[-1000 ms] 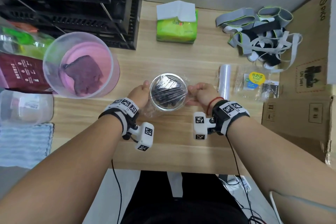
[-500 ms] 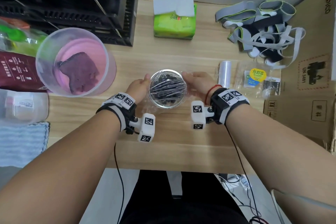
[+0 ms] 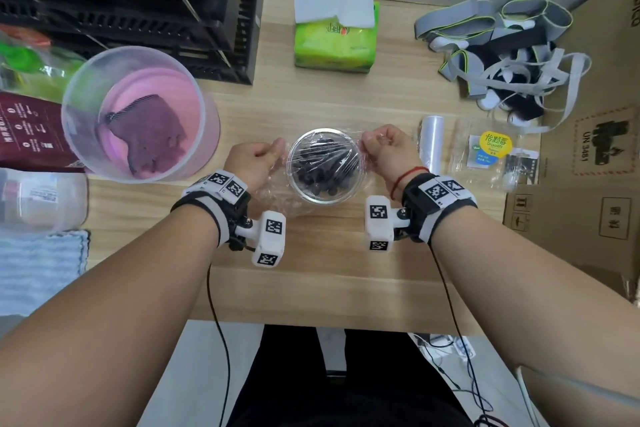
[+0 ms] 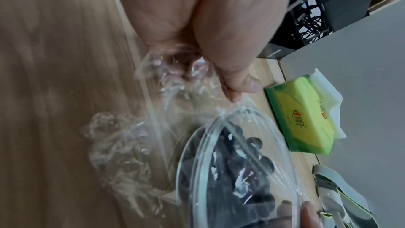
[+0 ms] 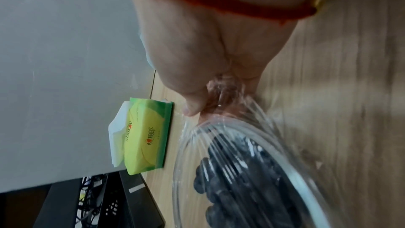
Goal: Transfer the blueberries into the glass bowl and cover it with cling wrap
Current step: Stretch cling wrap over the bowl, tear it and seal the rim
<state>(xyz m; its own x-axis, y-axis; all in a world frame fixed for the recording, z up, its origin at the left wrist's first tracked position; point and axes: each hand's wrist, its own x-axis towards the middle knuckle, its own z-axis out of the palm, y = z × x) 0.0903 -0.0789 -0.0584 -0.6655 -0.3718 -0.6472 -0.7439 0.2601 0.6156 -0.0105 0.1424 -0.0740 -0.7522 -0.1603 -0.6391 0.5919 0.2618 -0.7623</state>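
A small glass bowl (image 3: 360, 180) stands mid-table with dark blueberries (image 3: 320, 168) inside, and a sheet of cling wrap (image 3: 323, 152) is stretched over its top. My left hand (image 3: 254, 161) pinches the wrap at the bowl's left rim; in the left wrist view the thumb and fingers of that left hand (image 4: 232, 91) bunch the cling wrap (image 4: 175, 75) beside the bowl (image 4: 197, 171). My right hand (image 3: 384, 146) pinches the wrap at the right rim; the right wrist view shows this right hand (image 5: 197, 108) gripping the taut cling wrap (image 5: 228, 87) above the blueberries (image 5: 230, 176).
A cling wrap roll (image 3: 431, 142) and an empty clear blueberry package (image 3: 491, 152) lie right of the bowl. A large plastic tub (image 3: 138, 114) with a purple cloth sits left. A green tissue pack (image 3: 334, 35), straps (image 3: 502, 55), black crates (image 3: 131, 3) and cardboard boxes (image 3: 588, 149) ring the table.
Both hands moved from cupping the bowl's sides up to its rim and now pinch the wrap's edges, drawing it outward. The bowl stays in place.
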